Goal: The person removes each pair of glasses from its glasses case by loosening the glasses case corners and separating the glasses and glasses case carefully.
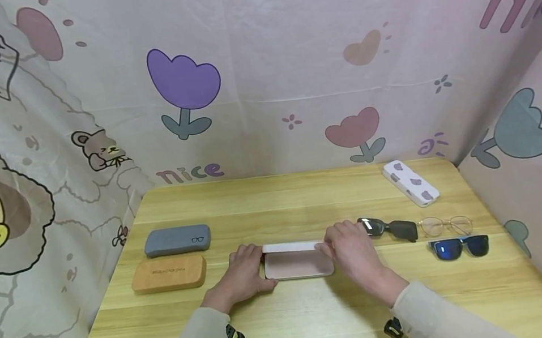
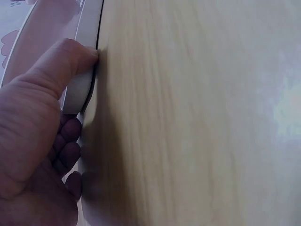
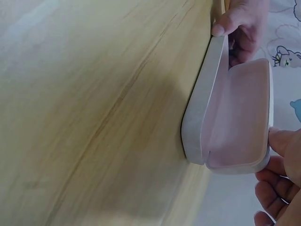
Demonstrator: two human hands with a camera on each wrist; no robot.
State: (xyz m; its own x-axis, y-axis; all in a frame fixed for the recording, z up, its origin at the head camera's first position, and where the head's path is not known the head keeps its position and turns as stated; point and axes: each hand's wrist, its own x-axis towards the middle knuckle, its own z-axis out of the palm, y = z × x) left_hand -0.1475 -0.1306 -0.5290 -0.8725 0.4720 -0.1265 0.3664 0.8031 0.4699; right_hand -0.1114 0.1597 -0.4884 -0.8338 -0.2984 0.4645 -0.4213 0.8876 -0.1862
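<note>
Wooden tabletop, open case between hands

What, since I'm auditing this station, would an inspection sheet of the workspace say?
Surface: table, wood-grained.
Job's things: open case, pink inside, lid raised; no glasses inside.
Clutter: gray case and orange case at left; patterned case, black sunglasses, wire glasses and blue-lensed glasses at right.
Hands: left hand holds the open case's left end; right hand pinches the lid.
Cables: nothing seen.
Surroundings: printed cloth behind and at both sides.
</note>
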